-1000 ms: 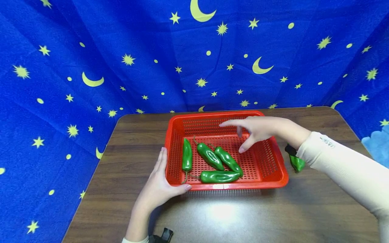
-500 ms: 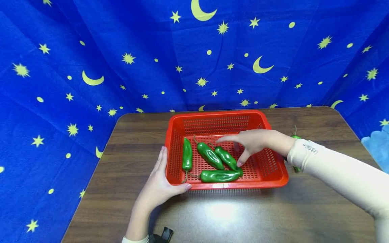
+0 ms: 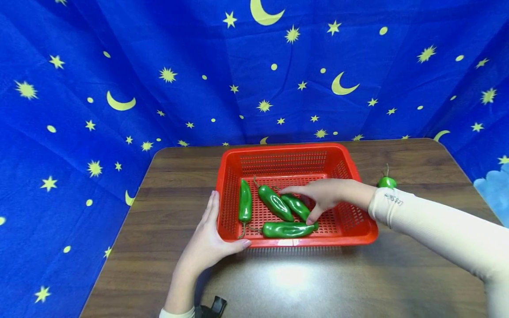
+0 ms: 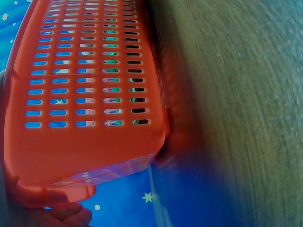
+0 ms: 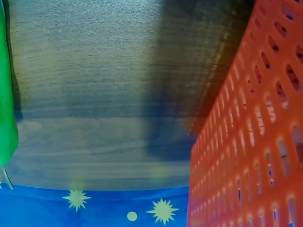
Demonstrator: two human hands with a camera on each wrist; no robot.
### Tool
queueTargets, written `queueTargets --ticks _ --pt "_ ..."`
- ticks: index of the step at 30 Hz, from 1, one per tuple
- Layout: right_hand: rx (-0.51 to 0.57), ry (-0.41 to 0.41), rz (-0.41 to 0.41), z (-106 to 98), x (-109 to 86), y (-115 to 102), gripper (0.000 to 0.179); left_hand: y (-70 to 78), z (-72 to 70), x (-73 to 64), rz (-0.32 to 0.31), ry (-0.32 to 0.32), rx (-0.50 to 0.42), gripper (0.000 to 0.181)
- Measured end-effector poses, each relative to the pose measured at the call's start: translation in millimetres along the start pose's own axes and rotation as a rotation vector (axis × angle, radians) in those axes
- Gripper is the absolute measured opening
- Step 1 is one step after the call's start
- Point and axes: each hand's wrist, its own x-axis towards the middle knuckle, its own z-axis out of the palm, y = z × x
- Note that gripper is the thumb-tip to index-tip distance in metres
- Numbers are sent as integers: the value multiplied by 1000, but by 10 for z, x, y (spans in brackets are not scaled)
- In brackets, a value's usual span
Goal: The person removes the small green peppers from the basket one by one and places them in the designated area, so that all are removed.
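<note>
Reaching into a red basket (image 3: 350, 240), in the head view, is the person's right hand (image 3: 328, 194), with its thumb and pointing finger wide apart above a slanted green pepper (image 3: 295, 205). The thumb tip is by the end of the front pepper (image 3: 287, 229), but it is hard to tell if it touches. Two more, the middle pepper (image 3: 274, 203) and the far-left pepper (image 3: 245, 202), lie in the basket too. The left hand (image 3: 204, 247) rests on the near left corner, fingers straight along the side and thumb on the front rim. The basket sits on a brown counter (image 3: 159, 221) before a blue cloth (image 3: 199, 88) with yellow stars and moons. One outside pepper (image 3: 386, 182) peeks past the white sleeve (image 3: 431, 229).

In the left wrist view, the basket's holey wall is big, with fingertips (image 4: 78, 218) under its rim.

In the right wrist view, the outside pepper is at the left edge, apart from the basket.
</note>
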Motion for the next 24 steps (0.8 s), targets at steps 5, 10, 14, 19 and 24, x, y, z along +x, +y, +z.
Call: queueTargets --ticks 5,10,14,19,24 --pt "12 21 -36 32 27 42 102 1 -11 4 -1 3 8 141" --pt "29 33 -42 77 47 68 102 2 -14 6 -3 5 8 141" --pt "38 30 -49 105 46 70 101 4 -17 3 2 7 3 141" --pt "52 35 -48 123 35 89 101 -2 -7 0 5 8 -4 142" --pt "52 73 -29 135 -3 130 102 -6 2 0 3 7 -2 142"
